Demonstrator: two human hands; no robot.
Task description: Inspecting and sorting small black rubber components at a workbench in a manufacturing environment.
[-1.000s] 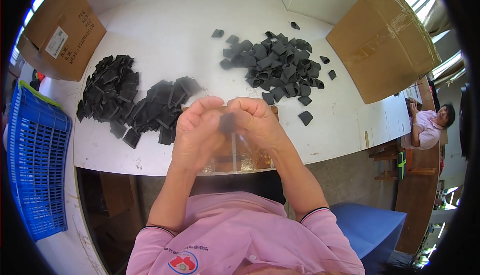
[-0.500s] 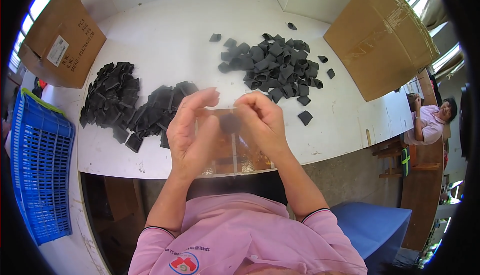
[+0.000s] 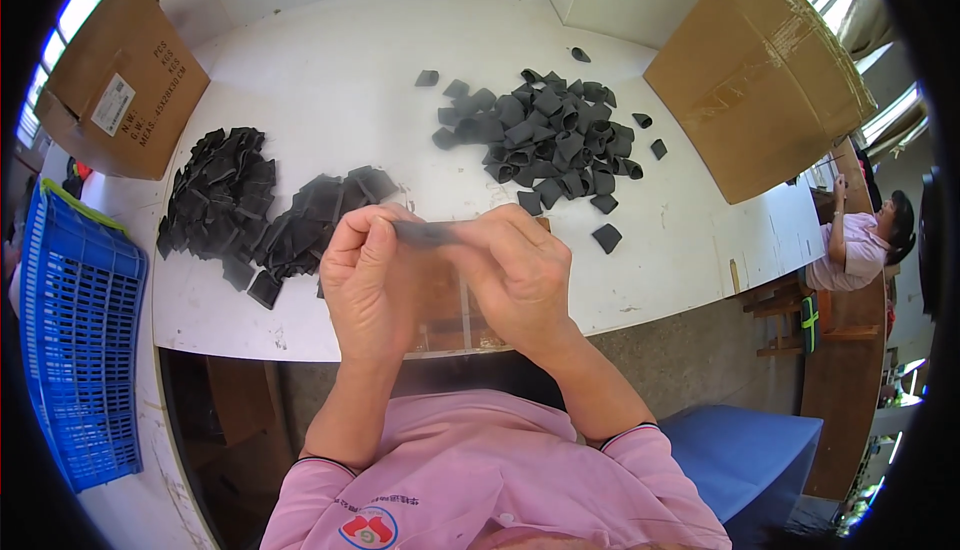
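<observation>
Between my two hands, above the front edge of the white table, is a small dark grey fabric piece point(image 3: 424, 234), blurred by motion. My left hand point(image 3: 366, 275) pinches its left end between thumb and fingers. At its right end my right hand point(image 3: 518, 268) is closed, with the fingertips against or inside the piece; which of the two I cannot tell. Beyond my left hand lies a heap of flat dark pieces point(image 3: 225, 190), and a second batch of flat pieces point(image 3: 318, 212) sits closer to it. Past my right hand is a pile of rolled, tube-like dark pieces point(image 3: 555, 130).
A brown board point(image 3: 440, 300) with a pale strip lies under my hands at the table edge. Cardboard boxes stand at the left point(image 3: 125, 80) and right point(image 3: 765, 80). A blue basket point(image 3: 85, 340) is far left. Another person point(image 3: 850, 250) sits at far right.
My left hand has closed from a looser pose onto the fabric piece. The piece has moved up and left, and now stretches between both hands. The piles look the same.
</observation>
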